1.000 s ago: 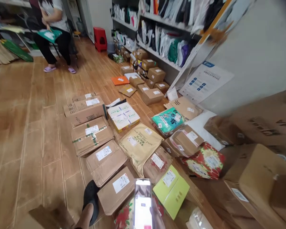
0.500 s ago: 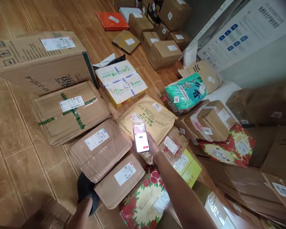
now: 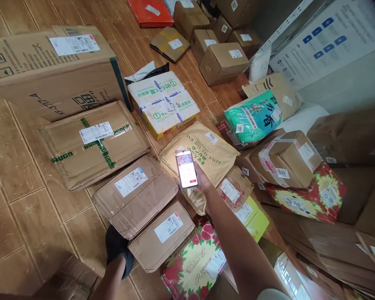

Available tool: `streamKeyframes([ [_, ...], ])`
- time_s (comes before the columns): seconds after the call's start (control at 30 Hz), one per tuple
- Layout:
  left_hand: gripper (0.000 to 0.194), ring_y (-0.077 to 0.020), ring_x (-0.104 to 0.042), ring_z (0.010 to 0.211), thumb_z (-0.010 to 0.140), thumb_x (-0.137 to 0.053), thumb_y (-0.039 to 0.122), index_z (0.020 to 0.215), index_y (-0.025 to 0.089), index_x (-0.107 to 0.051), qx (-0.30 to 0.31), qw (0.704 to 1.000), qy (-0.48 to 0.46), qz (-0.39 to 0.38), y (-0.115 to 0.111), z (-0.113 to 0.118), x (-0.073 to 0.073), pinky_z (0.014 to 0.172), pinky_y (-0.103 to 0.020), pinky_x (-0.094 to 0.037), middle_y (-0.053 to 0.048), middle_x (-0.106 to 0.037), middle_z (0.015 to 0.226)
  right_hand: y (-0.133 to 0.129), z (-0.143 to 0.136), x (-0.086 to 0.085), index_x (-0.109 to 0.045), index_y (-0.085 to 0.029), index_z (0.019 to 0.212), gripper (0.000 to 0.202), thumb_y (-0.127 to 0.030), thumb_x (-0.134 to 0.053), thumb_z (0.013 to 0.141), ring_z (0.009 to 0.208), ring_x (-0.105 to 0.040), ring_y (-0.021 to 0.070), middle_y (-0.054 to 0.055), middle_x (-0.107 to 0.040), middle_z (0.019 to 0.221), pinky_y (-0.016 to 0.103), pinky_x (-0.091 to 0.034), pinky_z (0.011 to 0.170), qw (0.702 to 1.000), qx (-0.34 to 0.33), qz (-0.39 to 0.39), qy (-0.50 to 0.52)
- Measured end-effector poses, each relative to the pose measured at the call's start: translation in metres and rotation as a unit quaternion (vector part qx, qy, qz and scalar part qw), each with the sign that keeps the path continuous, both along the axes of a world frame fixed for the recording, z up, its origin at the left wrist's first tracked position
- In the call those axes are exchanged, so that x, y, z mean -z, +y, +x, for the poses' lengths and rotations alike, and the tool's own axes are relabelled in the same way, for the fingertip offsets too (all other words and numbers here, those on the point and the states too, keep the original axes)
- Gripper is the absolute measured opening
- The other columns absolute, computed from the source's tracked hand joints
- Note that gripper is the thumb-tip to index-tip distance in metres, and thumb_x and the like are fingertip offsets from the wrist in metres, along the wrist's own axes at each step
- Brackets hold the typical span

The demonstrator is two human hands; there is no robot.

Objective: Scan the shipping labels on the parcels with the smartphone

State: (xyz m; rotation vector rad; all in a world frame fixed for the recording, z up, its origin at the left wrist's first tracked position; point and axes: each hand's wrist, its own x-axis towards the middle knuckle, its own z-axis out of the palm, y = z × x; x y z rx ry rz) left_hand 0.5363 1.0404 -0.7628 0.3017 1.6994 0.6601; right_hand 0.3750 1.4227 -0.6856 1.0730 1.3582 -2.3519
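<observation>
Over one tan mailer (image 3: 220, 155), the right hand (image 3: 202, 179) grasps one phone (image 3: 187, 170); the left hand's state I cannot tell

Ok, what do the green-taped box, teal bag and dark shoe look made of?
Green-taped box: cardboard, matt brown; creased edges and flat panels, with shiny tape over it.
Teal bag: likely printed plastic film, slight sheen; soft wrinkles around the contents.
Dark shoe: smooth, dull, rounded, no visible stitching; maybe moulded foam or rubber, can't tell which.
</observation>
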Motion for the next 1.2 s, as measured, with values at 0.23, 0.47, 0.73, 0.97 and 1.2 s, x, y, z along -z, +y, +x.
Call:
streamKeyframes([
  [0.23,0.029,-0.0173,-0.062,0.087,0.083,-0.057,0.046,0.097,0.021,-0.063,-0.032,0.999,-0.014,-0.008,0.001,0.004,-0.003,0.074,-0.032,-0.051,-0.004,-0.065,0.093,0.001,-0.001,-0.006,-0.06,-0.023,0.105,0.039,-0.054,-0.051,0.083,0.103,-0.067,0.0259,0.006,-0.075,0.1,0.045,-0.054,0.09,1.0,0.015,0.009,-0.005],
  [0.47,0.033,-0.0165,-0.064,0.081,0.081,-0.057,0.052,0.089,0.021,-0.065,-0.105,0.992,-0.06,-0.03,-0.002,-0.001,-0.002,0.069,-0.03,-0.05,-0.002,-0.067,0.085,0.001,-0.003,-0.01,-0.061,-0.022,0.103,0.037,-0.052,-0.048,0.085,0.104,-0.066,0.0251,0.006,-0.074,0.106,0.044,-0.053,0.091,1.0,0.016,0.009,-0.016],
  [0.73,0.035,-0.0151,-0.063,0.072,0.083,-0.054,0.052,0.089,0.019,-0.064,-0.312,0.941,-0.108,-0.078,-0.003,-0.007,-0.009,0.066,-0.03,-0.051,-0.001,-0.065,0.078,-0.002,-0.004,-0.017,-0.06,-0.022,0.103,0.038,-0.053,-0.051,0.083,0.098,-0.068,0.0247,0.006,-0.075,0.099,0.043,-0.054,0.089,1.0,0.019,0.002,-0.001],
  [0.97,0.03,-0.0117,-0.059,0.066,0.086,-0.053,0.044,0.095,0.016,-0.06,-0.529,0.829,-0.13,-0.123,0.003,-0.014,-0.016,0.058,-0.027,-0.051,-0.001,-0.062,0.079,-0.026,0.014,-0.058,-0.055,-0.026,0.104,0.041,-0.04,-0.07,0.068,0.099,-0.067,0.0238,0.001,-0.073,0.102,0.039,-0.055,0.084,0.997,0.037,-0.03,0.053],
  [1.2,0.025,-0.0142,-0.061,0.075,0.085,-0.057,0.039,0.099,0.019,-0.06,-0.661,0.716,-0.142,-0.172,0.007,-0.013,-0.018,0.06,-0.026,-0.051,-0.003,-0.062,0.088,-0.049,0.046,-0.111,-0.044,-0.032,0.119,0.072,-0.007,-0.07,0.057,0.105,-0.065,0.0273,0.001,-0.068,0.115,0.05,-0.048,0.095,0.987,0.016,-0.12,0.107],
])
